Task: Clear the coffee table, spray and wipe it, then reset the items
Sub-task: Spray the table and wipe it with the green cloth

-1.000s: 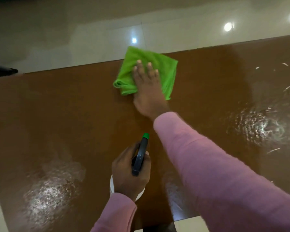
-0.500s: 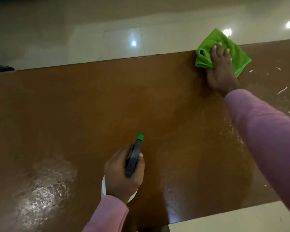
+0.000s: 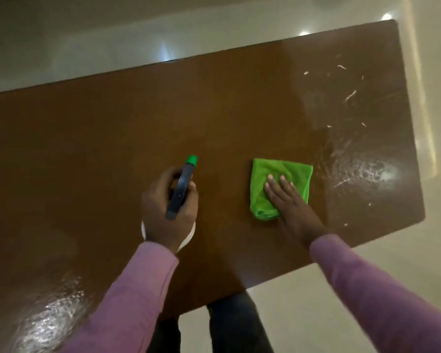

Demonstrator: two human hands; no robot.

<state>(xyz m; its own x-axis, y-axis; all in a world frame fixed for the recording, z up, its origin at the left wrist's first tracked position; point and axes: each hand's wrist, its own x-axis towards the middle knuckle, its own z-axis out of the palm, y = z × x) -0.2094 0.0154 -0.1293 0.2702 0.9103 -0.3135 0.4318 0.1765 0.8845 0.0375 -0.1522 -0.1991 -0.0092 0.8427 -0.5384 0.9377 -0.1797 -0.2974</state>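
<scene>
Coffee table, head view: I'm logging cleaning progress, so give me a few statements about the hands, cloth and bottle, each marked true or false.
1. The right hand lies flat on the green cloth. True.
2. The left hand is empty. False: it grips the spray bottle.
3. The bottle's nozzle tip is red. False: it is green.
4. A wet sheen shows on the coffee table to the right of the cloth. True.

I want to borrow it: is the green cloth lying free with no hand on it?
No, the right hand lies flat on the green cloth.
</scene>
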